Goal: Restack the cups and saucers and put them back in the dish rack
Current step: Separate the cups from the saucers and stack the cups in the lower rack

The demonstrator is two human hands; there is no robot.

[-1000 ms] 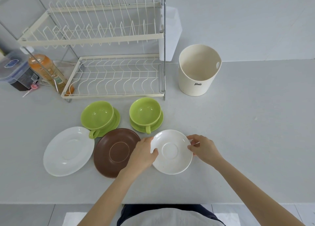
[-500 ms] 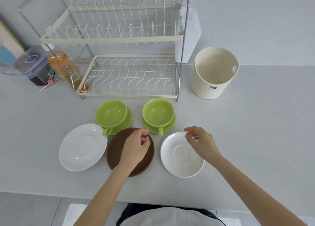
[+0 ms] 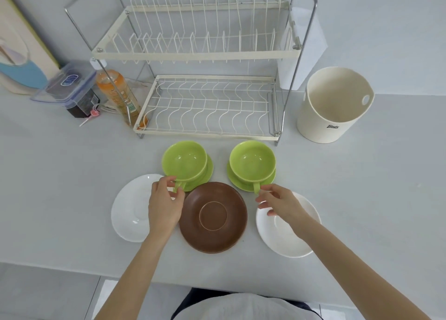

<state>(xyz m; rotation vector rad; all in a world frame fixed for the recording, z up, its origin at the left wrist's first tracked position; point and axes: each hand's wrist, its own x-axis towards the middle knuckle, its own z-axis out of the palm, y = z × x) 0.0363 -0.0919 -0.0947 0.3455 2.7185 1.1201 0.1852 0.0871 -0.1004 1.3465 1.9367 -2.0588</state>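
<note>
On the grey surface (image 3: 362, 187), 3 bare saucers are laid in a row nearest the person: a white saucer (image 3: 128, 211) on the left, a brown saucer (image 3: 213, 217) in the middle, another white saucer (image 3: 287, 237) on the right. The left hand (image 3: 164, 203) is seen with its grip pinched on the handle of the left green cup (image 3: 184, 161). The right hand (image 3: 281, 202) is held with fingers loosely spread, fingertips at the handle of the right green cup (image 3: 252, 161). Each cup is seated on a green saucer (image 3: 241, 183). Beyond them the dish rack (image 3: 207, 107) is seen, with a cream bucket (image 3: 333, 104) beside it.
</note>
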